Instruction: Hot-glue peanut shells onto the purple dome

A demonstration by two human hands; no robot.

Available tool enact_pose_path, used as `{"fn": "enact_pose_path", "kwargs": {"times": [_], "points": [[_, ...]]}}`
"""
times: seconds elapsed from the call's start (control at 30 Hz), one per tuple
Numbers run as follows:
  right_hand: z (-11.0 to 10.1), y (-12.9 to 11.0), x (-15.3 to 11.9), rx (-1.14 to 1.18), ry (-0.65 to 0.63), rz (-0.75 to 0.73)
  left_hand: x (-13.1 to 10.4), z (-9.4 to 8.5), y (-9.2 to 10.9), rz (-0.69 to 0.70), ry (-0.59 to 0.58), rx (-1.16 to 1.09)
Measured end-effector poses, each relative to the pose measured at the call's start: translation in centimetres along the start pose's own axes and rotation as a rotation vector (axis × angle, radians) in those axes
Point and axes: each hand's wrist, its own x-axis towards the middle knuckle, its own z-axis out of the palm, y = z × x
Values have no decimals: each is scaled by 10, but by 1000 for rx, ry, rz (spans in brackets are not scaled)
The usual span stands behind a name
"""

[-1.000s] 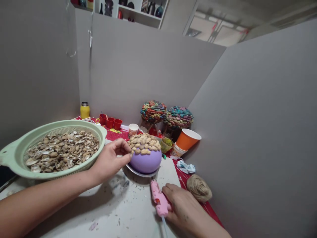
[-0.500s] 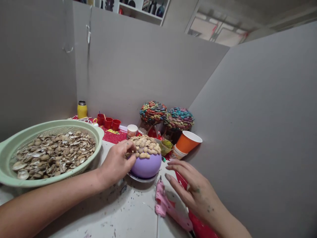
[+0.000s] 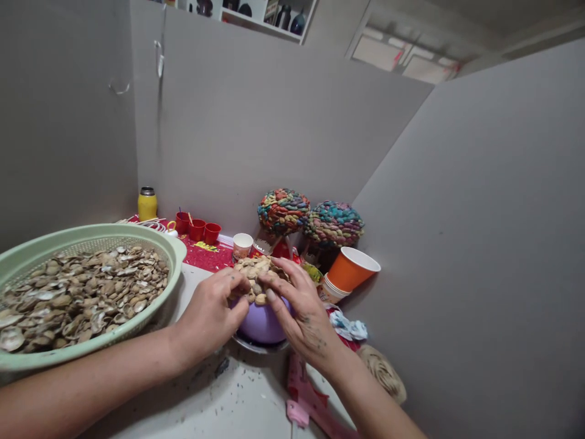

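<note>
A purple balloon-like ball, its top covered with peanut shells, rests in a shallow metal dish. At its left side is my left hand, thumb and fingers curled together against the shells; whatever they pinch is hidden. My right hand lies over the right side of the ball, fingers stretched out across the shells. Below my right wrist, a pink hot glue gun lies on the table, partly covered by my arm.
A green colander full of shells stands at left. Behind are red cups, a yellow bottle, a paper cup, two balls covered in coloured shells, and an orange paper bucket. Twine lies at right. Grey panels enclose the table.
My right hand has moved left from above the glue gun onto the shell-covered ball. My left hand stays at the ball's left side. The view has shifted slightly.
</note>
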Motion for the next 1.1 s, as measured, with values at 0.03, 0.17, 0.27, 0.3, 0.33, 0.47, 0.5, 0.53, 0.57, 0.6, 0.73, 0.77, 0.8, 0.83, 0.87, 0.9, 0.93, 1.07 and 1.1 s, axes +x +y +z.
{"fn": "enact_pose_path", "kwargs": {"times": [0.03,0.17,0.27,0.3,0.33,0.47,0.5,0.53,0.57,0.6,0.73,0.77,0.8,0.83,0.87,0.9,0.93,1.07,1.1], "points": [[1,0,-1,8,0,4,0,0,0,1,-1,-3],[5,1,-3,35,6,2,-1,1,-1,16,-20,1],[7,2,-4,46,13,-6,-1,2,-1,51,-21,9],[7,3,-4,50,14,-5,-1,2,-1,59,-18,9],[7,3,-5,54,16,-4,-1,2,-1,66,-15,7],[7,4,-6,70,22,-9,-1,3,-2,87,-17,9],[7,4,-7,73,23,-11,-1,3,-2,96,-20,10],[8,4,-7,75,25,-10,-1,4,-3,102,-22,10],[8,4,-7,77,29,-9,-1,4,-4,104,-21,10],[9,4,-7,80,33,-8,-1,5,-4,105,-16,9],[10,4,-7,88,53,-11,0,5,-5,79,19,4],[10,4,-7,89,58,-14,0,5,-5,72,22,-3],[10,4,-7,90,62,-16,0,5,-5,65,23,-11],[10,4,-7,92,63,-17,0,6,-5,60,23,-21],[10,4,-7,94,64,-19,0,6,-6,57,23,-30],[10,4,-7,97,64,-19,0,6,-6,56,27,-39],[10,4,-8,100,65,-19,-1,7,-7,57,33,-47],[10,3,-8,107,62,-14,-3,9,-10,66,51,-61],[10,3,-8,107,60,-16,-3,9,-11,68,55,-65]]}}
